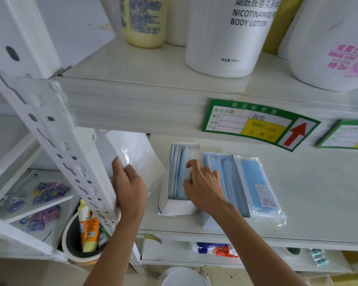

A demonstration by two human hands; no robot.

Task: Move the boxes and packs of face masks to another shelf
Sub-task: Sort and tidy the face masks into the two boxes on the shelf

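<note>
On the white middle shelf, toward its left end, stand two open white cardboard boxes of pale blue face masks, side by side and touching. Just right of them lies a sealed clear plastic pack of blue masks. The right hand reaches into the left box, fingers curled down among the upright masks with the thumb over the wall it shares with the right box, likely to get purchase for lifting it. The left hand pinches a crinkled clear plastic bag of white masks at the shelf's left edge beside the perforated white upright, seemingly holding it clear.
</note>
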